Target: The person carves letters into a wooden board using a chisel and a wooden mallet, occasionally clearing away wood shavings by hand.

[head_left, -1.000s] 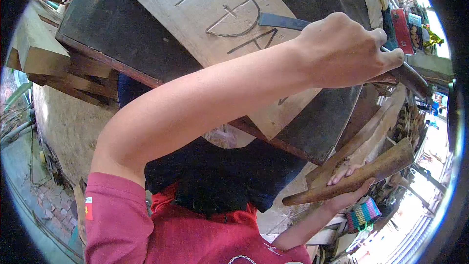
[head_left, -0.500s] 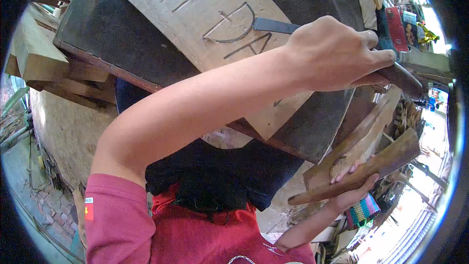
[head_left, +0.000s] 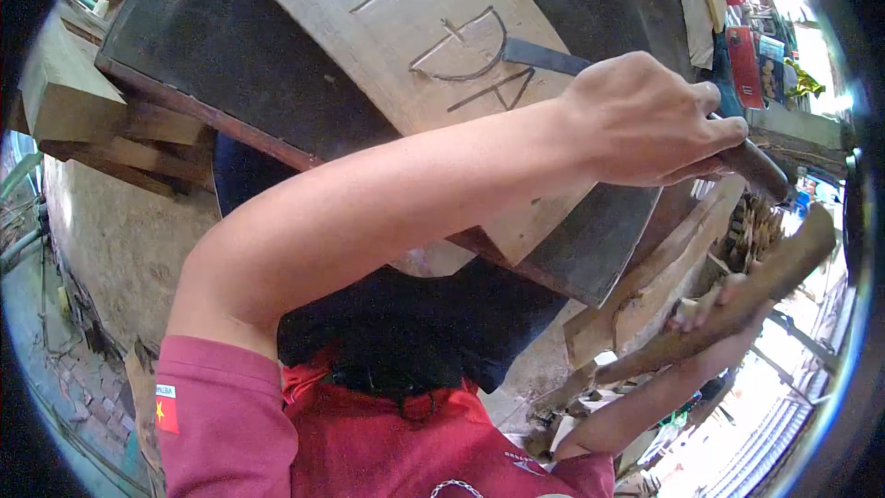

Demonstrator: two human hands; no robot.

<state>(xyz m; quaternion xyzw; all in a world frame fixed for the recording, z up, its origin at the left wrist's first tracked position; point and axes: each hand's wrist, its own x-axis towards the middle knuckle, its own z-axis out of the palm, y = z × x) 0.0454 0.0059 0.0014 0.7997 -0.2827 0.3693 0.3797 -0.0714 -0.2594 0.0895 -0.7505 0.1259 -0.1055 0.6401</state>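
Note:
My left hand (head_left: 645, 120) is wrapped round the handle of a chisel (head_left: 548, 57), and its flat blade points left. The blade's tip rests at the curved right side of a carved letter Đ on a pale wooden board (head_left: 525, 14). An outlined letter A (head_left: 502, 92) lies just below. At lower right, my right hand (head_left: 705, 309) grips a long wooden mallet (head_left: 793, 254), held tilted and apart from the chisel, its thick end up beyond the chisel's handle end.
The board lies on a dark tabletop (head_left: 230, 65) with a reddish edge. Wooden beams (head_left: 74, 97) stand at left. Scrap timber (head_left: 678, 244) is at right, near my right arm. Red items (head_left: 742, 65) sit at upper right.
The mallet and my right hand have swung up and to the right, away from my body. The board, chisel and left hand appear shifted slightly right and down in view.

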